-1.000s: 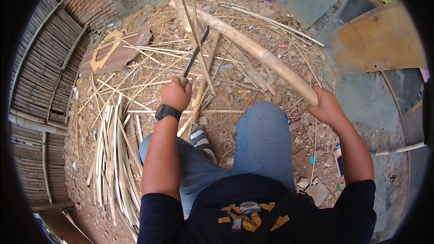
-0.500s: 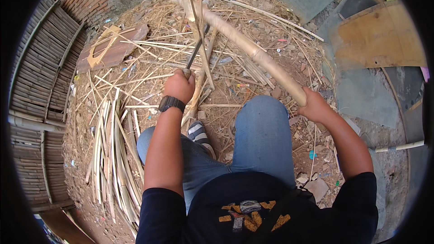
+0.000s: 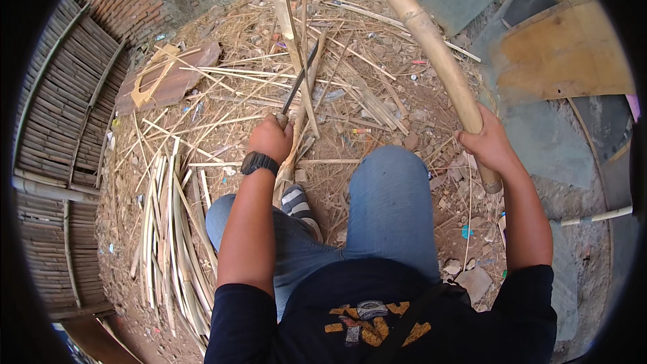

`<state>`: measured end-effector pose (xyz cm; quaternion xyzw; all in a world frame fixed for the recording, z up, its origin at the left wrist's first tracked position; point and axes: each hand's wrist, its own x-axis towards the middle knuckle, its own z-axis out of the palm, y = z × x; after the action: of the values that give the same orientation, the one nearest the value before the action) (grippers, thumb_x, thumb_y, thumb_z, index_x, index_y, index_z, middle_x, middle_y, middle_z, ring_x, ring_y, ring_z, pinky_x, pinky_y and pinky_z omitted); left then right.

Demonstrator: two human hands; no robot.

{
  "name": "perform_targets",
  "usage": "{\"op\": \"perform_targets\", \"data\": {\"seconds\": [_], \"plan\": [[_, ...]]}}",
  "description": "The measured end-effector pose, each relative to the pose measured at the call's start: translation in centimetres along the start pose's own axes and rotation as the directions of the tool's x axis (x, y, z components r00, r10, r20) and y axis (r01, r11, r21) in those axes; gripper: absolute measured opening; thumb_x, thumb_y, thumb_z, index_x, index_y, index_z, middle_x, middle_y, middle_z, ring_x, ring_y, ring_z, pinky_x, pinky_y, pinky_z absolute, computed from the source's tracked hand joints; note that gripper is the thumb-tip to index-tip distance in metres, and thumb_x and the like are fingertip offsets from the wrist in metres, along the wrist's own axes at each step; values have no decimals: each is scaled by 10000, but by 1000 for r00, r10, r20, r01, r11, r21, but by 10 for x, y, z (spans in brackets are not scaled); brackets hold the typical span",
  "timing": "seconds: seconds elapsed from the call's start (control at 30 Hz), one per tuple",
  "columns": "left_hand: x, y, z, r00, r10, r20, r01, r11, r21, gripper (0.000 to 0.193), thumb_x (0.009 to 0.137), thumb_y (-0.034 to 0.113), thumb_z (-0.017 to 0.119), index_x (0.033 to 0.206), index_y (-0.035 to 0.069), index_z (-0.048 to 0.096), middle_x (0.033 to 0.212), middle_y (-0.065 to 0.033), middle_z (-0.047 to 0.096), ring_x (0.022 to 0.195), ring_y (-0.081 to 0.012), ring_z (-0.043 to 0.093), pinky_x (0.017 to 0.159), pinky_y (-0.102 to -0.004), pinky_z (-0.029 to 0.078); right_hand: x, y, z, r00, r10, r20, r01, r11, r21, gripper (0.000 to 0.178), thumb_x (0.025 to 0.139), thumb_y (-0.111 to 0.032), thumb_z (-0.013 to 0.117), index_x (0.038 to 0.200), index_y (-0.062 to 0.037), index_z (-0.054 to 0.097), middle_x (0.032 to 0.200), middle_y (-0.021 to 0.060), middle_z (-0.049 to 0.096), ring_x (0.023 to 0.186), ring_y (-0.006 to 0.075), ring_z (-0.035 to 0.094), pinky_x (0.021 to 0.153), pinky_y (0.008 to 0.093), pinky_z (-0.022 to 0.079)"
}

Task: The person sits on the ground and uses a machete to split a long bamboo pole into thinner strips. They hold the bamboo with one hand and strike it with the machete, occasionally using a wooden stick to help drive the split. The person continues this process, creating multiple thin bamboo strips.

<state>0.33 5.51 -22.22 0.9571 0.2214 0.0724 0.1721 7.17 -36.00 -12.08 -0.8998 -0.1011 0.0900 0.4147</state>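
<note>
My left hand (image 3: 271, 138), with a black watch at the wrist, is closed round the handle of a long dark-bladed knife (image 3: 294, 92). Its blade slants up and away, crossing an upright split bamboo length (image 3: 283, 10); the pieces part above and below the blade. How deep the blade sits in the bamboo I cannot tell. In my right hand (image 3: 492, 140) is a thick bamboo pole (image 3: 431, 37), gripped near its lower end and raised apart from the knife. Its far end runs out at the top edge. Below the blade stands a thick piece of wood or bamboo (image 3: 306, 94).
A pile of bamboo strips (image 3: 165, 229) lies at my left, near a slatted bamboo wall (image 3: 57, 128). More strips and straw litter the ground ahead. A brown flat board (image 3: 168, 77) lies far left, before a brick wall (image 3: 125, 3). Sheets (image 3: 559, 54) line the right side.
The bamboo pole has swung up and to the right, away from the knife and split bamboo. My left hand and the knife have shifted only slightly.
</note>
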Motion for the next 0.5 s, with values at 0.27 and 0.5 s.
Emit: {"op": "perform_targets", "data": {"seconds": [0.27, 0.5], "plan": [[6, -1, 16, 1000, 22, 4, -22, 1000, -14, 463, 898, 425, 636, 951, -34, 616, 846, -275, 680, 813, -442, 669, 744, -510, 534, 16, 72, 51, 986, -47, 158, 87, 961, -261, 581, 710, -105, 723, 1241, 16, 524, 847, 131, 648, 727, 251, 648, 676, 382, 524], [1, -16, 37, 997, -60, 56, 60, 998, 9, 459, 902, 428, 632, 969, -25, 607, 889, -280, 683, 858, -439, 671, 784, -504, 535, 17, 67, 46, 963, 64, 263, 38, 929, -368, 531, 686, -137, 720, 1163, 19, 546, 820, 162, 651, 743, 268, 659, 702, 390, 522]]}}
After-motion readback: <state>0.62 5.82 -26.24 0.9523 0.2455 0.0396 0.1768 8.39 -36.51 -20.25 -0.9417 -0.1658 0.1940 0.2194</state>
